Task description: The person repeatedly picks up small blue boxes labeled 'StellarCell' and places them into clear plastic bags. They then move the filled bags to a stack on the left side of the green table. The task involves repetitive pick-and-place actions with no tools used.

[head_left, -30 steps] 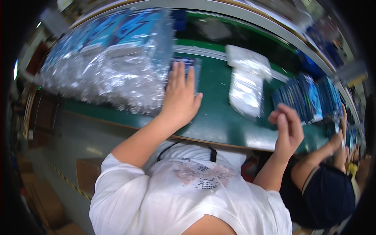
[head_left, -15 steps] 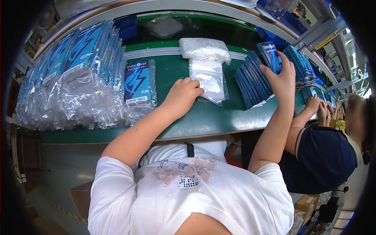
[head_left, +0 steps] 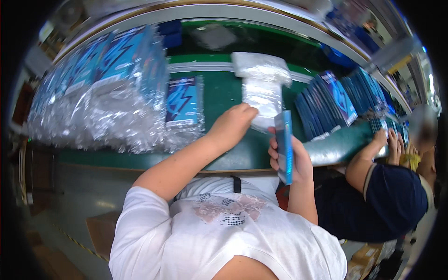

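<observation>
While the left hand rests with bent fingers on the stack of clear plastic bags on the green table, the right hand is closed around a flat blue box, held upright near the table's front edge. Bagged blue boxes pile at left. Another person's hands work at right.

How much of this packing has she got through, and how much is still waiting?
Done, it seems: a big pile of bagged blue packs at her left, one more lying beside it. In hand: her right hand holds an unbagged blue box on edge, while her left hand touches the stack of clear bags. Left: a row of unbagged blue boxes at her right.
</observation>
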Action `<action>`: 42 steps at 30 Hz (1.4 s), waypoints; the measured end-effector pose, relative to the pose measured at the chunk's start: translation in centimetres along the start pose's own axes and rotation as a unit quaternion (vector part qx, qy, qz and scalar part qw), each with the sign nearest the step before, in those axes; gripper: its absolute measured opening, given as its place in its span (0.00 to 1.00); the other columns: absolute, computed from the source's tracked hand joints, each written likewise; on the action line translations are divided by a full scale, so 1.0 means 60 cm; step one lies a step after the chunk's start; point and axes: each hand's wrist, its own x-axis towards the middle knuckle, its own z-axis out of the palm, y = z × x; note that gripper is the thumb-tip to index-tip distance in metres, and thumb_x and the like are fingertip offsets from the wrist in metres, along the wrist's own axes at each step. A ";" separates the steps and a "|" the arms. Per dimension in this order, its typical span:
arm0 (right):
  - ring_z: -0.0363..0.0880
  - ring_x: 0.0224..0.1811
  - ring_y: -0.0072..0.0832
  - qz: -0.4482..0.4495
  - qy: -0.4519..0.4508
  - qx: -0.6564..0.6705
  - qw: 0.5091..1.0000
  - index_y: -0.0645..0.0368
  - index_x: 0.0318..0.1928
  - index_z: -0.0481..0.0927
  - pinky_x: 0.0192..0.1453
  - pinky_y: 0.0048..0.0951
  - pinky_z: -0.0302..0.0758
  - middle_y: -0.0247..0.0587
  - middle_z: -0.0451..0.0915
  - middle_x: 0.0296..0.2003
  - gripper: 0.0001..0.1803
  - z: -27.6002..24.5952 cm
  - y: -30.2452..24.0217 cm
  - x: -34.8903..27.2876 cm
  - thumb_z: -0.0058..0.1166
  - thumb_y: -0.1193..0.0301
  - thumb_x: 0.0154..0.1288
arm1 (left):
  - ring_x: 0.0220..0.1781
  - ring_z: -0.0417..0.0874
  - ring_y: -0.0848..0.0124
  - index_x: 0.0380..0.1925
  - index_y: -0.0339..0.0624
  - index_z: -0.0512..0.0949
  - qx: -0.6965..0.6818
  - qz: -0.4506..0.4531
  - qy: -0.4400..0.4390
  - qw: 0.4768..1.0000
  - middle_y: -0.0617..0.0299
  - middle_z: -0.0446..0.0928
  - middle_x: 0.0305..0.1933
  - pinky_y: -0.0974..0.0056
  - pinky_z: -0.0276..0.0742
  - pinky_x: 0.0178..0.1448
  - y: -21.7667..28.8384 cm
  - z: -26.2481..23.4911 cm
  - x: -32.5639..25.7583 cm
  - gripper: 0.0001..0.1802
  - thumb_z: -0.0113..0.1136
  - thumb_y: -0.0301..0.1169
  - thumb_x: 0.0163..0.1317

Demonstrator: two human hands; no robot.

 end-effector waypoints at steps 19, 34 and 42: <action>0.75 0.49 0.35 -0.002 0.043 -0.255 0.966 0.68 0.60 0.68 0.54 0.34 0.71 0.47 0.75 0.51 0.28 0.013 -0.021 0.024 0.55 0.70 0.60 | 0.23 0.81 0.68 0.25 0.32 0.80 -0.367 -0.235 0.095 0.895 0.54 0.79 0.22 0.63 0.77 0.27 -0.017 -0.011 0.000 0.05 0.59 0.22 0.47; 0.71 0.34 0.29 -0.269 0.301 -0.352 0.845 0.70 0.34 0.78 0.41 0.31 0.71 0.45 0.77 0.32 0.13 0.104 0.034 0.028 0.57 0.69 0.60 | 0.32 0.82 0.61 0.39 0.27 0.74 -0.265 -0.215 0.093 0.935 0.43 0.78 0.29 0.60 0.74 0.36 0.040 -0.033 -0.015 0.17 0.59 0.34 0.60; 0.74 0.26 0.22 -0.172 0.089 -0.398 0.897 0.67 0.65 0.59 0.22 0.22 0.70 0.42 0.77 0.34 0.33 0.060 0.027 0.032 0.53 0.75 0.61 | 0.41 0.78 0.69 0.47 0.28 0.68 -0.681 -0.234 0.163 0.675 0.55 0.76 0.40 0.65 0.76 0.45 0.040 -0.020 -0.008 0.17 0.54 0.22 0.57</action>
